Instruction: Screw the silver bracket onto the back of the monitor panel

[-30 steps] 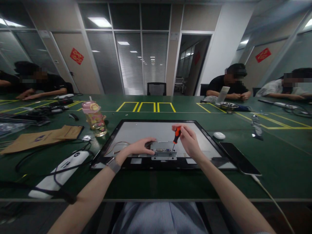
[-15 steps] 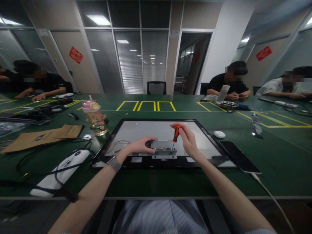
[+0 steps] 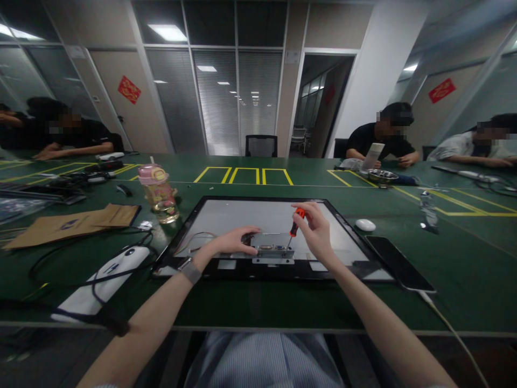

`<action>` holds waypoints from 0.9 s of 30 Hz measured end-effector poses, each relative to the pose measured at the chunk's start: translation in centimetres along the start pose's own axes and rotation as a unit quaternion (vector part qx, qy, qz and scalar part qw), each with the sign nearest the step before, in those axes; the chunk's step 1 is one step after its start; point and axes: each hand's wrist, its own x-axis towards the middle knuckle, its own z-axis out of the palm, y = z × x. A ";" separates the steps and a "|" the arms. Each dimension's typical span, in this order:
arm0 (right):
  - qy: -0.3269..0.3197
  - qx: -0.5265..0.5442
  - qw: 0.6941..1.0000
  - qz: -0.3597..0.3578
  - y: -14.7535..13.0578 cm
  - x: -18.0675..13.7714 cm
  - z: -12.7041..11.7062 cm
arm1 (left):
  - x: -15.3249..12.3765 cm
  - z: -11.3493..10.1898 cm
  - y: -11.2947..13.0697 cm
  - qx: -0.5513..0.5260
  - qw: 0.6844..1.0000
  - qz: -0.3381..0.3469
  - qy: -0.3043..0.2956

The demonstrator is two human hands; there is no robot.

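My right hand [image 3: 317, 229] is closed on the top of the orange and black handle of a screwdriver [image 3: 297, 222]. Its shaft slants down to a metal bracket [image 3: 274, 260] with connector ports, near the right end. My left hand [image 3: 232, 241] grips the bracket's left end between thumb and fingers; part of that end is hidden. The bracket sits at the near edge of a flat display panel [image 3: 250, 213], which has a black frame and a pale grey back, lying on the table.
A pink-lidded bottle [image 3: 158, 194], a paper bag [image 3: 72, 223] and a white power strip [image 3: 105, 283] with black cables are on the left. To the right lie a phone [image 3: 399, 262] on a cable and a white case [image 3: 365, 224]. Several people sit across the green table [image 3: 258, 304].
My right hand's fingers have shifted from an extended pose over the screwdriver to a curled hold on its handle. The handle leans slightly more to the right. My left hand stays on the bracket.
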 end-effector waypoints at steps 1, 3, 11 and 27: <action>-0.015 0.016 1.000 0.006 -0.1 -0.1 0.0 | 0.0 0.0 0.0 0.004 1.000 -0.001 -0.001; -0.047 0.051 0.997 0.017 -0.2 -0.2 0.0 | 0.0 0.0 -0.1 0.011 1.000 -0.002 -0.001; 0.007 -0.012 1.000 -0.018 0.6 -0.4 0.4 | -0.1 0.0 0.2 0.005 1.000 0.002 -0.007; 0.004 -0.067 0.996 -0.067 -0.2 -0.4 0.2 | -0.1 0.0 0.4 0.005 1.000 -0.010 -0.005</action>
